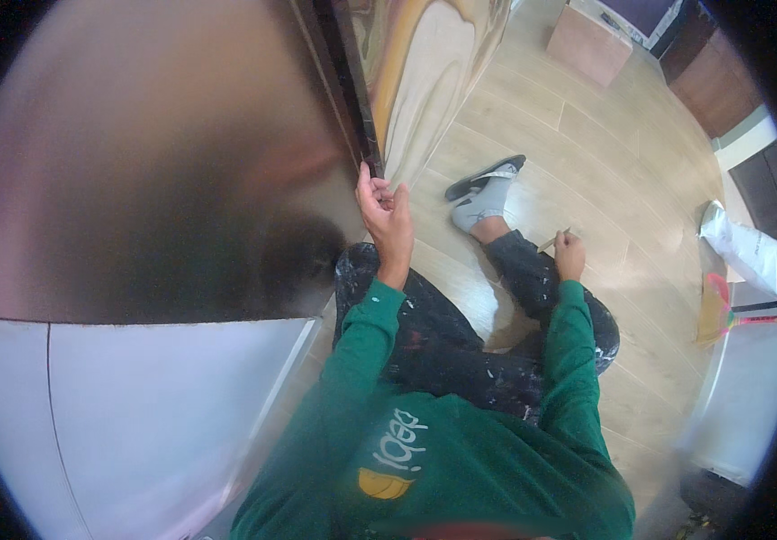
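My left hand (387,223) is raised beside the dark trim strip (357,99) that runs between a glossy brown panel (154,162) and a marbled panel (433,72). Its fingertips meet the strip's lower end, fingers loosely bent and apart, with nothing seen in them. Over my bent leg, my right hand (570,258) is closed round a thin, light-coloured stick-like tool (547,243). Only a short piece of that tool pokes out, so its exact kind cannot be made out.
I sit on a light wood-look floor (578,153), legs folded, a dark slipper (487,177) on one foot. White cabinet fronts (154,414) stand at my left. A cardboard box (589,43) lies far ahead. At right are a white bag (741,247) and a pink racket (722,301).
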A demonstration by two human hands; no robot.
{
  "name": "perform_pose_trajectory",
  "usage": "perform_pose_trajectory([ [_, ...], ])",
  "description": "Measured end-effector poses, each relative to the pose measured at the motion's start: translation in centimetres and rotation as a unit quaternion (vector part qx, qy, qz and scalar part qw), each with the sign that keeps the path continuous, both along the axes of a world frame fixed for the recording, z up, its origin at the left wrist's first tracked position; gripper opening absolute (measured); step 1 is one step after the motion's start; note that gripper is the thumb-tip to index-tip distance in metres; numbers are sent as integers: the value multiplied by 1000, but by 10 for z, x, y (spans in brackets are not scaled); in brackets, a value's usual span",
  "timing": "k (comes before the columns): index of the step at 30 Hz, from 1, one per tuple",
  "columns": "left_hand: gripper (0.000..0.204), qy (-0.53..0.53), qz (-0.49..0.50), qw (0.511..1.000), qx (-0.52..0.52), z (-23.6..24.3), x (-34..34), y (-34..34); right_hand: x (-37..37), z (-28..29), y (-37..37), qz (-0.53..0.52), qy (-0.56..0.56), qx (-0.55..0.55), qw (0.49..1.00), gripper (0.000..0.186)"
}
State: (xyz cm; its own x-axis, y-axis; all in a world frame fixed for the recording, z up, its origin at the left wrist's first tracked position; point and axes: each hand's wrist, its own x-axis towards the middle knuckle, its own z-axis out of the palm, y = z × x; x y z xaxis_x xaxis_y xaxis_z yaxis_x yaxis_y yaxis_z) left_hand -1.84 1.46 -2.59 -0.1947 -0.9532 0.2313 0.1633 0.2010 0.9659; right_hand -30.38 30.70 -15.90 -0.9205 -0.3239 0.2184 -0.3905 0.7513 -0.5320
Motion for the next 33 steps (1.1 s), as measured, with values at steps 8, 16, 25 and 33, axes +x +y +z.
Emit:
perform_pose_trajectory([
  [8,88,22,-45,998,22,8,-1,1,-2,9,-7,-22,-28,-7,999,45],
  [16,96,33,-43,998,18,19,-9,-4,0,8,-5,-22,-38,-4,999,44],
  [25,77,49,-26,998,1,19,-1,-1,1,8,-6,-36,-36,-2,999,44],
  [33,59,77,22,996,50,11,-12,-5,3,16,-4,-33,-52,-19,998,43],
])
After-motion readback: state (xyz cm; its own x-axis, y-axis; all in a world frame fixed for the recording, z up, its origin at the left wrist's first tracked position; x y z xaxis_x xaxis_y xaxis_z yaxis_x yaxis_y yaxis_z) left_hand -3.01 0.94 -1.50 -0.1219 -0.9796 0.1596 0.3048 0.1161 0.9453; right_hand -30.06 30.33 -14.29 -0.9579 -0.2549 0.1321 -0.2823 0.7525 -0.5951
